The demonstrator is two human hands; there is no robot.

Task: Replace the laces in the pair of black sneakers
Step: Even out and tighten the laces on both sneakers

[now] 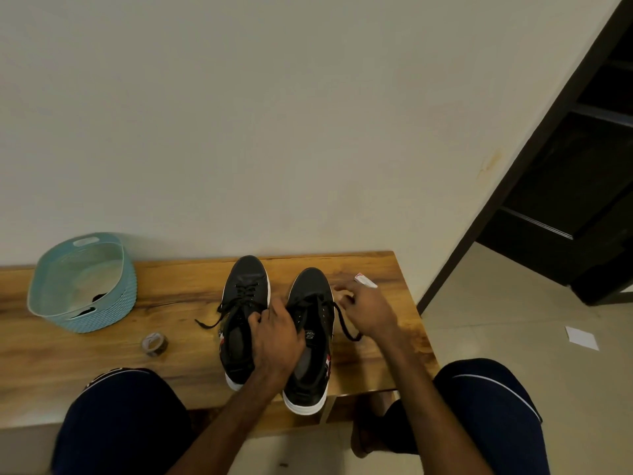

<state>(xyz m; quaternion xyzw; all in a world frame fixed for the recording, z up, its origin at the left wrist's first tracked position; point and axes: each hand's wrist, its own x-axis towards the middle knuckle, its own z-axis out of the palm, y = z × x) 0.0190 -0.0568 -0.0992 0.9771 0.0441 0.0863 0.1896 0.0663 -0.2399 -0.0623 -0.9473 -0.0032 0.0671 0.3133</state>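
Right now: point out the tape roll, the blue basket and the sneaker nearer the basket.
tape roll (156,350): head view, front outer wall.
blue basket (102,311): head view, front outer wall.
sneaker nearer the basket (247,274): head view, toe cap.

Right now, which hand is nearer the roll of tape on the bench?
Left. The left hand lies on the sneakers, to the right of the tape roll; the right hand pinches a lace farther right, past both sneakers.

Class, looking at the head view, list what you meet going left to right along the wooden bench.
Blue basket → roll of tape → left sneaker → right sneaker → small white box.
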